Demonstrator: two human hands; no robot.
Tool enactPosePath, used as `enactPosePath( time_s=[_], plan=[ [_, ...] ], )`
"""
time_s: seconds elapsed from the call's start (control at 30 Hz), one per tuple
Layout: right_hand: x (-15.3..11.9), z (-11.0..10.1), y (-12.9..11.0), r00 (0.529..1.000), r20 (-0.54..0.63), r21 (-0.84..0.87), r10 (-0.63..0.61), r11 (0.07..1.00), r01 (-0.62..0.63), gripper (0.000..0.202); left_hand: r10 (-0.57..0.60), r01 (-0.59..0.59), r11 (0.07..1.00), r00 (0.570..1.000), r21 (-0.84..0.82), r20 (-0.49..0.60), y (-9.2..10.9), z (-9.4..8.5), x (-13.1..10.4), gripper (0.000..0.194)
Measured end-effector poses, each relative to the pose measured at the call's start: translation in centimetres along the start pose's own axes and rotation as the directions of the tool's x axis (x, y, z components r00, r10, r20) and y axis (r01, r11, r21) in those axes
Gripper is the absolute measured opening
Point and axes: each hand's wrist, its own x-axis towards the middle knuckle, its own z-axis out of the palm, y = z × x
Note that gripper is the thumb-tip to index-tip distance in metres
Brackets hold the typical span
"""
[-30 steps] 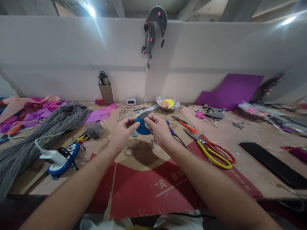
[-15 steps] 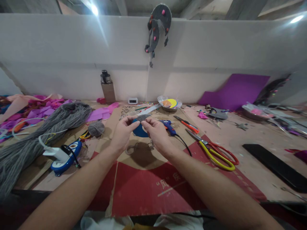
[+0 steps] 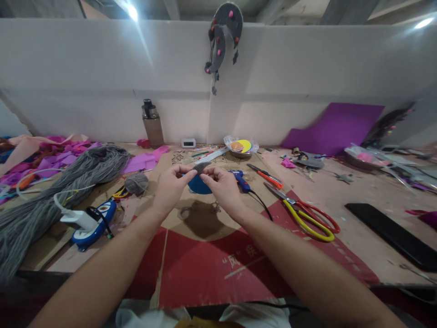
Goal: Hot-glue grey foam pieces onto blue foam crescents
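Between the fingertips of both hands is a small dark grey piece that looks like felt [image 3: 199,168]. My left hand [image 3: 173,184] pinches its left side, thumb against fingers. My right hand [image 3: 221,186] pinches the right side in the same way, and the two thumbs nearly meet. Just below the fingertips shows a blue rounded piece [image 3: 201,186], partly covered by the hands; whether it is held too I cannot tell. Under the hands, a loose grey strand [image 3: 184,213] lies on the cardboard [image 3: 201,231]. A blue glue gun [image 3: 243,183] lies beside my right hand.
Right of the hands lie a cutter knife [image 3: 268,176], large scissors [image 3: 307,216] and a black phone-like slab [image 3: 389,234]. At left are a grey yarn skein [image 3: 68,191], a yarn ball [image 3: 136,183] and a blue power strip [image 3: 97,225]. A bottle [image 3: 153,125] stands against the wall.
The grey piece tilts a little and looks darker between the fingers. Both hands keep their pinch in almost the same place, while the whole view shifts very slightly.
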Motion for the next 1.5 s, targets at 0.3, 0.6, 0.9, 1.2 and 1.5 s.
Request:
enactPosePath(
  time_s=[0.3, 0.6, 0.9, 1.2, 1.5],
  plan=[
    [-0.3, 0.2, -0.7, 1.0, -0.01, -0.111, 0.024, 0.994, -0.025, 0.019, 0.188, -0.178, 0.976, 0.98, 0.128, -0.066, 0.8, 0.2, -0.6, 0.009],
    [1.2, -0.1, 1.4, 0.987, 0.01, 0.119, 0.159, 0.98, -0.159, 0.025, -0.154, 0.202, 0.904, 0.976, -0.377, 0.156, 0.2, 0.4, 0.4, 0.053],
    [0.3, 0.2, 0.5, 0.991, 0.056, 0.045, 0.117, 0.992, -0.12, 0.022, -0.042, 0.054, 0.966, 0.998, -0.252, 0.054, -0.6, 0.3, 0.5, 0.03],
    [0.1, 0.4, -0.1, 0.968, 0.021, 0.34, 0.249, 0.909, -0.241, 0.027, -0.228, 0.354, 0.766, 0.93, -0.537, 0.287, 0.3, 1.9, -0.7, 0.039],
    [-0.5, 1.1, 0.2, 0.984, 0.011, 0.288, 0.177, 0.942, -0.173, 0.027, -0.283, 0.304, 0.725, 0.95, -0.618, 0.135, -0.9, 2.5, -0.9, 0.025]
  ],
)
